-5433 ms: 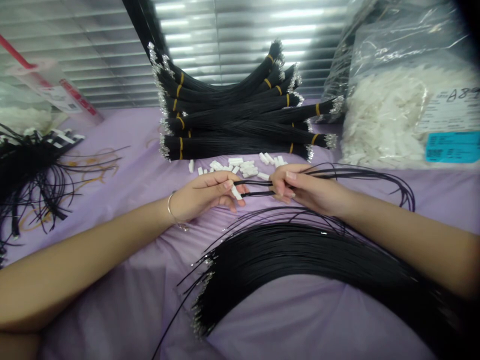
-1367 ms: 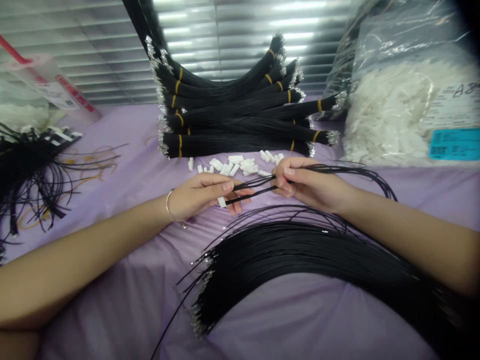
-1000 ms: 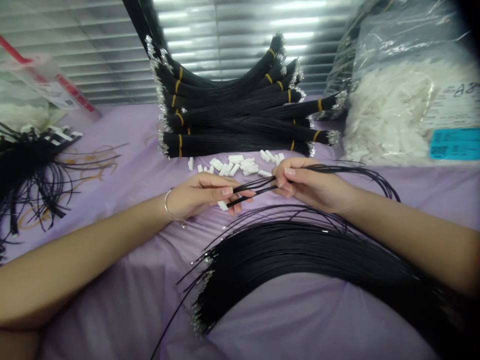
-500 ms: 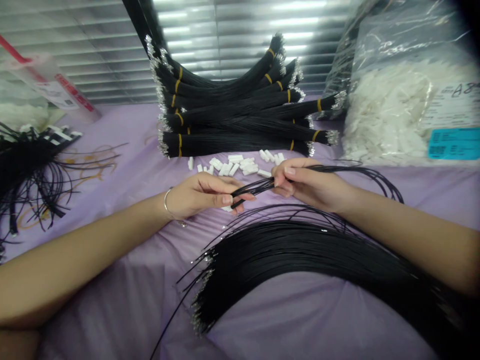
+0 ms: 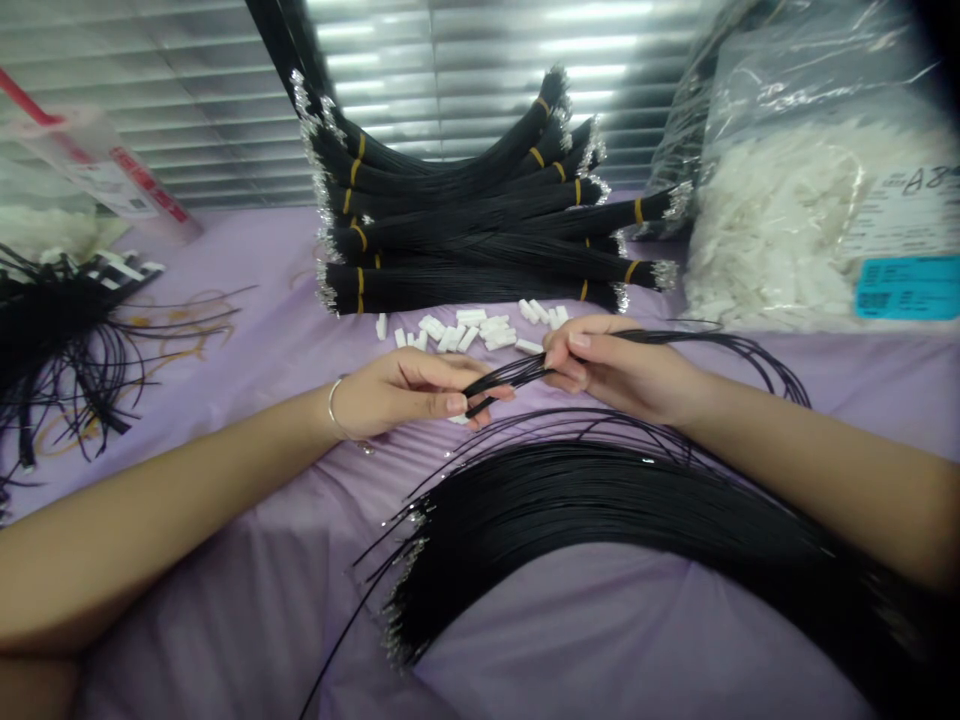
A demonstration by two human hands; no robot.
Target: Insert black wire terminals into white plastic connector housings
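Observation:
My left hand (image 5: 405, 395) pinches a small white plastic connector housing (image 5: 458, 420), mostly hidden under the fingertips. A few thin black wires (image 5: 506, 378) run from my right hand (image 5: 607, 365), which grips them, to the left fingertips. Their ends touch or nearly touch the housing, but the fingers hide the exact contact. Below both hands lies a large curved bundle of black crimped wires (image 5: 600, 510). Several loose white housings (image 5: 472, 330) lie just beyond the hands, near the right hand's fingers.
Banded black wire bundles (image 5: 465, 225) are stacked at the back on a lilac sheet (image 5: 225, 270). A labelled plastic bag of white housings (image 5: 787, 225) stands at the right. Finished black wires with connectors (image 5: 60, 340) lie at the left, before window blinds (image 5: 150, 120).
My left hand has moved slightly right and now covers most of the white housing. The wires have swung closer to the left fingertips, while the right hand stays nearly still.

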